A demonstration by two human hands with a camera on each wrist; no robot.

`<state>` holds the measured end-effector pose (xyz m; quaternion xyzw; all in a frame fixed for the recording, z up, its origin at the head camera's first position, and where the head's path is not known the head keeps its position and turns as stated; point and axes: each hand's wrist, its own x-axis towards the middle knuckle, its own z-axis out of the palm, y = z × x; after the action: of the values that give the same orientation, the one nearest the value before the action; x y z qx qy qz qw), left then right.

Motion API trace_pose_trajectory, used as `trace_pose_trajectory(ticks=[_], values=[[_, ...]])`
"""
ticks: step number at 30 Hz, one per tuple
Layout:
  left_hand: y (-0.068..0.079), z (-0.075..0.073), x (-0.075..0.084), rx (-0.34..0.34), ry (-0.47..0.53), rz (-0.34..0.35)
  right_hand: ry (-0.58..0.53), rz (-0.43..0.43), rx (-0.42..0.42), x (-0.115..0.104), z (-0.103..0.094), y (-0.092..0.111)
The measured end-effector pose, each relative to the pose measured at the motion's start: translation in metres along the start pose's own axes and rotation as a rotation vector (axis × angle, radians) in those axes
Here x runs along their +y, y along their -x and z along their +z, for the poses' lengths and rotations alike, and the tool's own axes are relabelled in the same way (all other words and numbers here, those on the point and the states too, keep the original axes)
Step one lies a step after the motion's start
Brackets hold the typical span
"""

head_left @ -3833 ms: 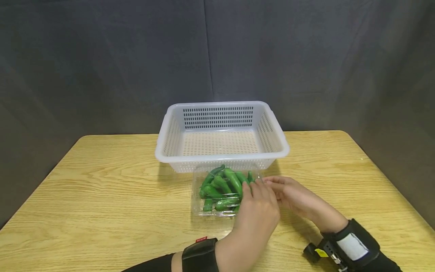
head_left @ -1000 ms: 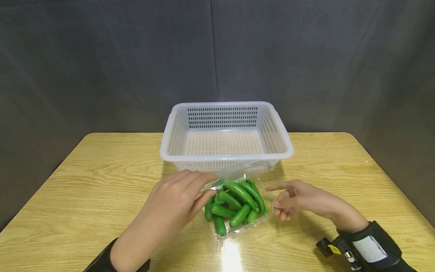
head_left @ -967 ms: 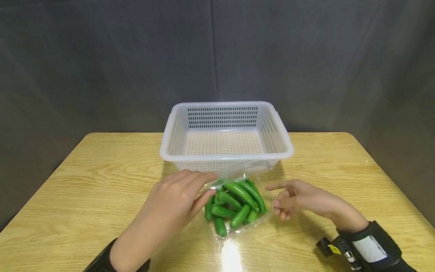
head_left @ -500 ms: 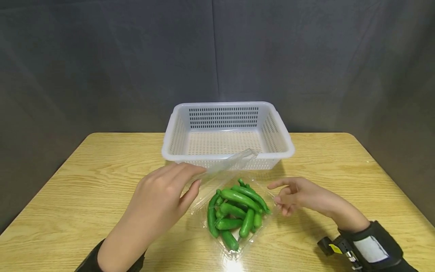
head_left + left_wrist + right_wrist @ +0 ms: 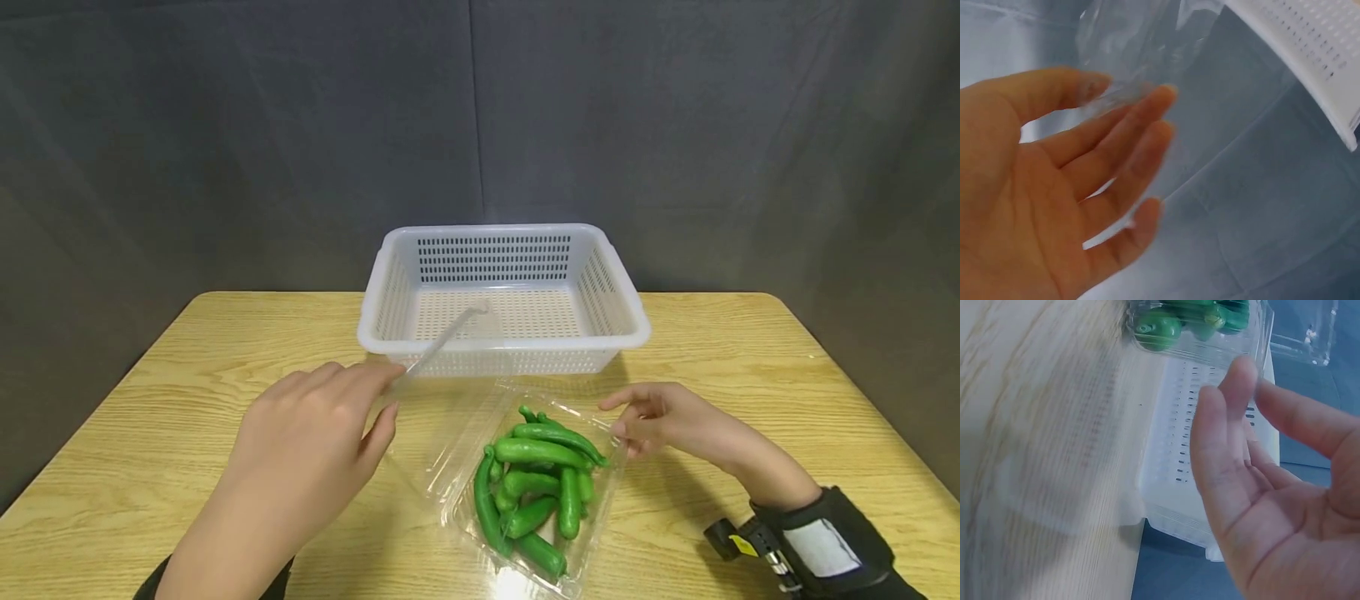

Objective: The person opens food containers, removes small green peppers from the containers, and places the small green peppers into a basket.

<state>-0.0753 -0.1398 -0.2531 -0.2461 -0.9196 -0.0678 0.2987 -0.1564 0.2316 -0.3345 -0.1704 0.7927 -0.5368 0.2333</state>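
Note:
A clear plastic clamshell box (image 5: 468,533) full of green chili peppers (image 5: 536,454) lies turned at an angle on the table. Its transparent lid (image 5: 450,329) stands swung up on the left side, overlapping the basket in the head view. My left hand (image 5: 303,446) pinches the lid's edge between thumb and fingers; in the left wrist view, the lid (image 5: 1125,37) blurs at the fingertips. At the box's right side my right hand (image 5: 671,421) pinches the rim. The right wrist view has that hand (image 5: 1272,494) with thumb and fingertip meeting at the box's corner.
Behind the box stands a white perforated plastic basket (image 5: 502,343) with nothing in it. The wooden table (image 5: 225,400) reaches out on both sides, and a dark grey curtain (image 5: 300,150) hangs beyond its far edge.
From covering the peppers, the lid has been lifted and swung over to the left by my left hand. The box has turned and slid nearer. My right hand stays at its right side.

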Motion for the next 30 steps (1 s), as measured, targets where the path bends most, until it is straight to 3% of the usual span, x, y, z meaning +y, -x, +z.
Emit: trace_pose_trajectory(ticks=[15,21,30], values=[[0.009,-0.006,-0.009,-0.146,-0.082,-0.056,0.052,-0.028,0.112,-0.002,0.005,-0.002],[0.014,-0.007,-0.014,-0.181,-0.102,-0.047,0.072,-0.009,0.170,-0.006,0.010,-0.003],[0.020,-0.011,-0.012,-0.246,-0.112,-0.029,0.072,-0.022,0.174,-0.008,0.015,-0.005]])
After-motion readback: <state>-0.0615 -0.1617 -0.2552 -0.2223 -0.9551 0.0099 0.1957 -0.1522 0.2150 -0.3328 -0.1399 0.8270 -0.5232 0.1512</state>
